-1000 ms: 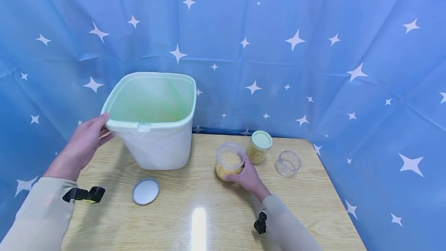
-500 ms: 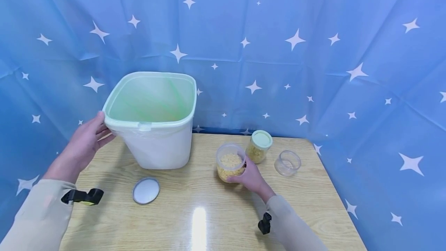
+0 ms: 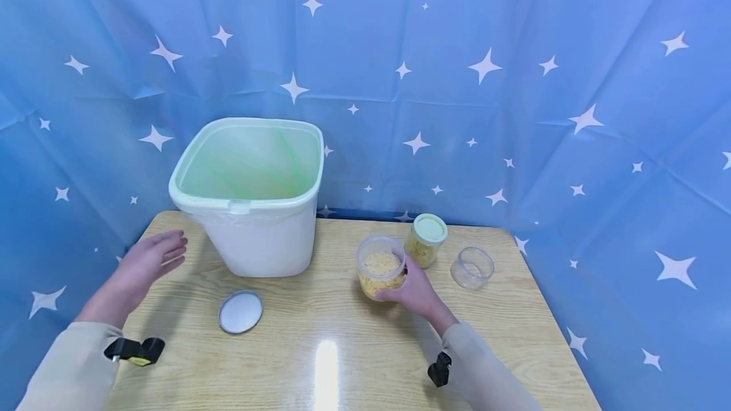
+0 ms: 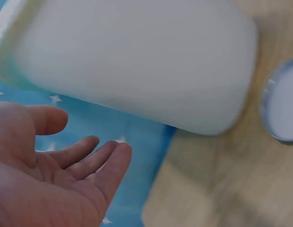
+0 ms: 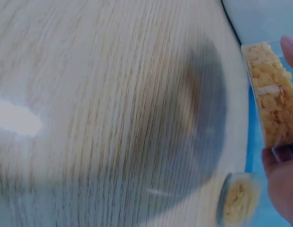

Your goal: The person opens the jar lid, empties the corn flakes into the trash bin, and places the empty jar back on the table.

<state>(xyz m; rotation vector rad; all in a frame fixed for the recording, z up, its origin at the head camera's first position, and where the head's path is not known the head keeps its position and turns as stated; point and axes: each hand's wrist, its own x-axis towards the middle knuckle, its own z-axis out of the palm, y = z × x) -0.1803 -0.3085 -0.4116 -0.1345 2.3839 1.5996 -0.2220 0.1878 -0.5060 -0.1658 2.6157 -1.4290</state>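
Observation:
My right hand (image 3: 414, 290) grips a clear open jar (image 3: 374, 284) of pale yellow flakes, thumb on the near side and fingers round the far side. In the right wrist view the flakes (image 5: 271, 94) show through the jar's wall, and its shadow falls on the wood. My left hand (image 3: 145, 265) is held free beside the white bin (image 3: 263, 246) with the pale green rim, fingers extended and palm turned toward the bin. A gap separates the hand from the bin's wall (image 4: 137, 61) in the left wrist view.
A second jar (image 3: 422, 252) with a pale green lid, holding yellowish contents, stands just behind the gripped jar. To its right is a clear, low round cup (image 3: 472, 267). A round white lid (image 3: 240, 312) lies before the bin on the wooden table (image 3: 274, 360). A starry blue curtain (image 3: 365, 49) hangs behind.
My left hand has let go of the bin's rim and dropped toward the table. The right hand and the jar have shifted slightly right and nearer to me.

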